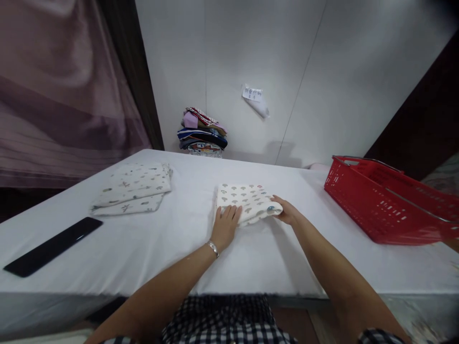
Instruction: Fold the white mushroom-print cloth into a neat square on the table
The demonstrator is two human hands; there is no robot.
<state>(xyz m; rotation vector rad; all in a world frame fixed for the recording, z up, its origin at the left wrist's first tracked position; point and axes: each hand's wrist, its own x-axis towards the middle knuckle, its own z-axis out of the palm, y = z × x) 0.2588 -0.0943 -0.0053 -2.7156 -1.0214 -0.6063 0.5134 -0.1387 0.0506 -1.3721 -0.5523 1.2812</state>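
Note:
A folded white cloth (244, 195) printed with grey mushroom-like shapes lies in the middle of the table. My left hand (226, 224), with a silver bracelet at the wrist, rests on its front left part with fingers stretched out. At the cloth's right end, my right hand (286, 210) pinches the edge and holds that corner slightly raised; some fingers are hidden beneath the fabric. To the left sits another folded white cloth (138, 184) with small plant-like prints, touched by neither hand.
A red plastic basket (380, 205) with metal handles stands on the right of the white-covered table (172, 258). A long black flat object (53, 246) lies at the front left. Several folded fabrics (203, 134) are stacked by the back wall. A pink curtain (64, 86) hangs at left.

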